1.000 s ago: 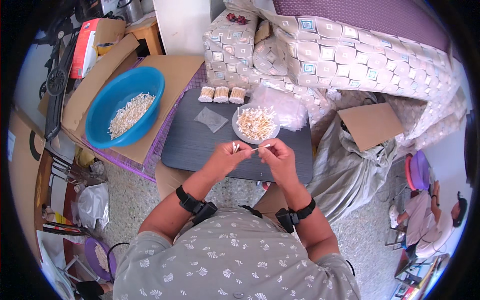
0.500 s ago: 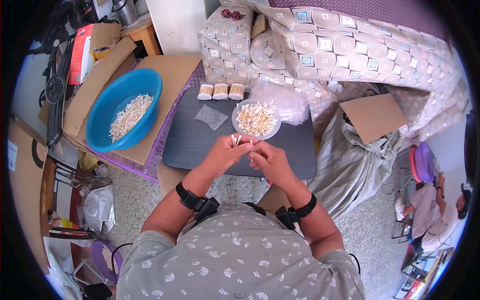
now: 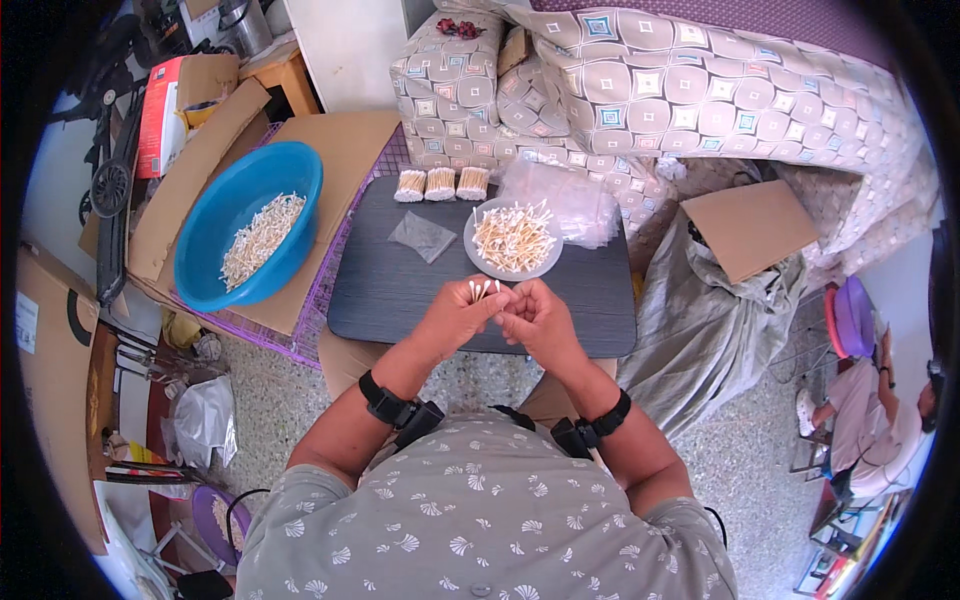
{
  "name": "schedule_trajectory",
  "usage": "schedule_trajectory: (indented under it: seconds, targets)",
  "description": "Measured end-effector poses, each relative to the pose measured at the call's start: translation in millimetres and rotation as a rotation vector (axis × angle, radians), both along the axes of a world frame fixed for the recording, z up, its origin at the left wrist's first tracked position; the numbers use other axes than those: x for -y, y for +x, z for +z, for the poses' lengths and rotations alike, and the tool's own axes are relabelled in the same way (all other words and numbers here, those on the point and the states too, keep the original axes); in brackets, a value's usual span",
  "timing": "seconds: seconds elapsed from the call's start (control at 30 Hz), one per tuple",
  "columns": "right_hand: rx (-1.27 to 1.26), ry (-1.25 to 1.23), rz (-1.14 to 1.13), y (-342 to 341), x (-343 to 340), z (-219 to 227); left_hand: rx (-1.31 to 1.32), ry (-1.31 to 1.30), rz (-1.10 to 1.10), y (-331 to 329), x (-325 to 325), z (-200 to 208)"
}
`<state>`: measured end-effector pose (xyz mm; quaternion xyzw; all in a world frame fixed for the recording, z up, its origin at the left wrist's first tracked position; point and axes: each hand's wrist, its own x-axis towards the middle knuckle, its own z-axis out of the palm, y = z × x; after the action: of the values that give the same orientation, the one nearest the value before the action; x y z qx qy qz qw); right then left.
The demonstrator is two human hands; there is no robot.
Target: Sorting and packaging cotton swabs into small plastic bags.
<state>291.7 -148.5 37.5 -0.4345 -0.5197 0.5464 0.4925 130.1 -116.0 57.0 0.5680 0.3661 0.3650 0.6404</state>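
My left hand [image 3: 458, 314] is closed around a few cotton swabs [image 3: 479, 290], whose white tips stick up above the fingers. Pinched against it is my right hand [image 3: 542, 322], its fingertips meeting my left fingers at a single swab [image 3: 497, 286]; the lower part of that swab is hidden. Just beyond both hands stands a white bowl [image 3: 470, 250] heaped with loose cotton swabs [image 3: 513, 238]. Three bundles of swabs [image 3: 440, 184] sit in a row at the table's far edge. A small clear bag [image 3: 423, 236] lies flat to the left of the bowl.
The dark table [image 3: 385, 290] carries a stack of clear plastic bags [image 3: 570, 200] at far right. Left of it, a blue basin [image 3: 190, 270] of swabs rests on cardboard [image 3: 345, 130]. A patterned sofa [image 3: 700, 100] stands behind. At far right sits another person [image 3: 880, 420].
Both hands have drawn slightly toward me, away from the bowl. The single swab that showed between my right fingers now stands up where the two hands meet.
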Motion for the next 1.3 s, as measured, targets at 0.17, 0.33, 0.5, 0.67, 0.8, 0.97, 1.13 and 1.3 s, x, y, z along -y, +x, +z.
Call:
schedule_trajectory:
  seconds: [0.17,0.33,0.5,0.67,0.8,0.97,1.13,1.3]
  targets:
    - [0.005,-0.041,0.01,-2.2,1.9,-3.1,0.018,0.005,-0.04,-3.5,-2.5,-8.9]
    - [0.098,-0.085,-0.002,0.2,-0.8,-8.4,0.154,-0.008,0.068,-20.4,-19.0,-27.7]
    - [0.122,-0.056,-0.033,15.9,-17.0,-17.1,0.321,-0.214,0.219,-39.8,-43.7,-36.2]
    - [0.207,-0.062,-0.061,23.4,-39.0,-11.6,0.217,-0.175,0.241,-65.8,-67.4,-50.4]
    - [0.396,0.16,-0.107,31.6,-68.5,-17.6,-0.023,-0.004,0.292,-69.3,-77.7,-76.1]
    - [0.685,0.422,-0.132,29.2,-96.7,13.0,-0.517,0.453,0.263,-78.4,-80.1,-96.8]
    - [0.823,0.479,-0.067,35.6,-126.0,22.5,-0.621,0.648,0.268,-76.5,-71.9,-112.3]
    - [1.018,0.624,-0.055,32.8,-150.1,19.5,-0.655,0.72,0.286,-77.1,-68.8,-115.0]
